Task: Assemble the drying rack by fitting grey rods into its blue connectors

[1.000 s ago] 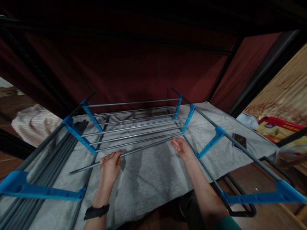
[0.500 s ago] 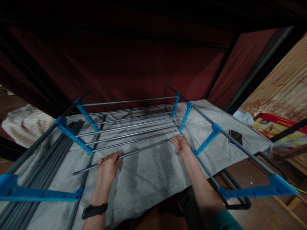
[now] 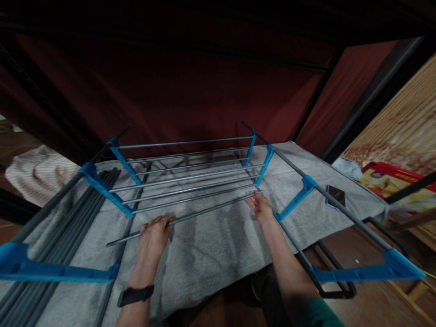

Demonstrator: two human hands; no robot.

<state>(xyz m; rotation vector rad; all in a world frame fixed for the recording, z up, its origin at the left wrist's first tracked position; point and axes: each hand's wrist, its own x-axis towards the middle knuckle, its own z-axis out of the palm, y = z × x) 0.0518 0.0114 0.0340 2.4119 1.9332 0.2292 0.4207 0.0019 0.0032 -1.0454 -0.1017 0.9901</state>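
A thin grey metal rod lies slantwise between my hands, above the cloth. My left hand is wrapped round it toward its near-left end. At the far-right end, the fingers of my right hand pinch the rod. Beyond it stands a rack frame with blue plastic brackets on grey side tubes. Several crossbars span the back brackets. Closer to me, a blue bracket on the right and two front ones, left and right, carry no crossbars.
Several loose grey tubes lie in a bundle at the left on the grey cloth. A phone rests on the cloth at right, near a red and yellow box. Dark red fabric hangs behind.
Both hands keep hold of the rod, which has barely moved. The whole view has shifted very slightly.
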